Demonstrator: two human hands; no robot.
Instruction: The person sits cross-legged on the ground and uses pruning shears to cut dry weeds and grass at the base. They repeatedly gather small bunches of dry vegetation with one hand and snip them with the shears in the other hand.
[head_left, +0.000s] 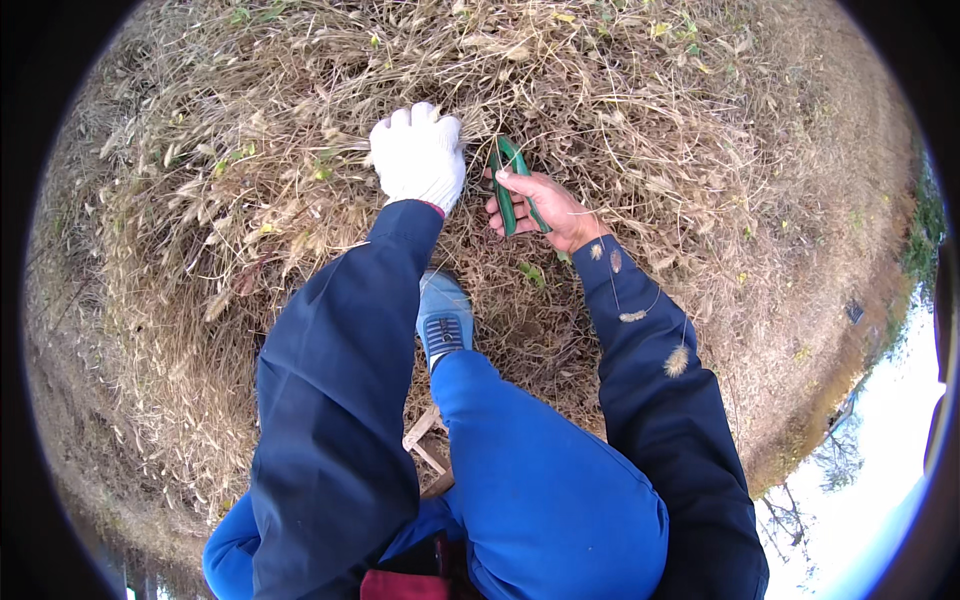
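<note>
My left hand (420, 157), in a white knitted glove, is closed around a bunch of dry foxtail grass (341, 142). Stalks stick out on both sides of the fist. Just to the right, my bare right hand (556, 208) holds green-handled pruning shears (504, 196) with the thumb over the handles, which are spread apart. The blades point away from me into the dry stalks, and their tips are hidden there. A few loose stems with seed heads (676, 361) hang across my right sleeve (637, 322).
My blue shoe (444, 311) is planted on straw-littered ground (525, 330) below the hands. Part of a wooden frame (424, 429) shows beside my blue-trousered leg (547, 480). Standing dry grass (180, 300) spreads to the left. A small dark object (853, 311) lies far right.
</note>
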